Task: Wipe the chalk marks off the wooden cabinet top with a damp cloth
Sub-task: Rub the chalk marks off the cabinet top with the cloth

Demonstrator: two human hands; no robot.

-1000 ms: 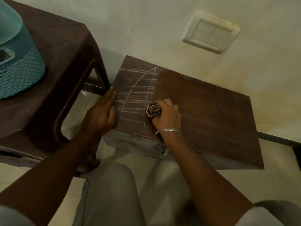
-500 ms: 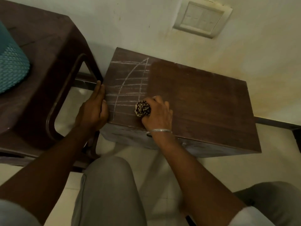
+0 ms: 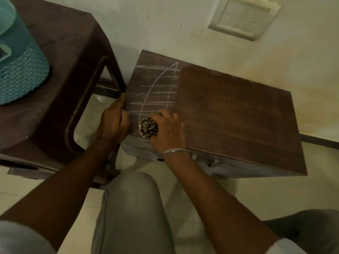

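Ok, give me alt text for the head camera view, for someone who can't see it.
A right hand holds a bunched patterned cloth on a wooden cabinet top, beside chalk marks on its left part. The left hand rests on the cabinet's left edge.

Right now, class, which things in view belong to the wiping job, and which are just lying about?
Job: cabinet top, chalk marks, cloth gripped by the right hand, left hand against the cabinet's left edge.
Lying about: teal basket on the brown table, wall switch plate.
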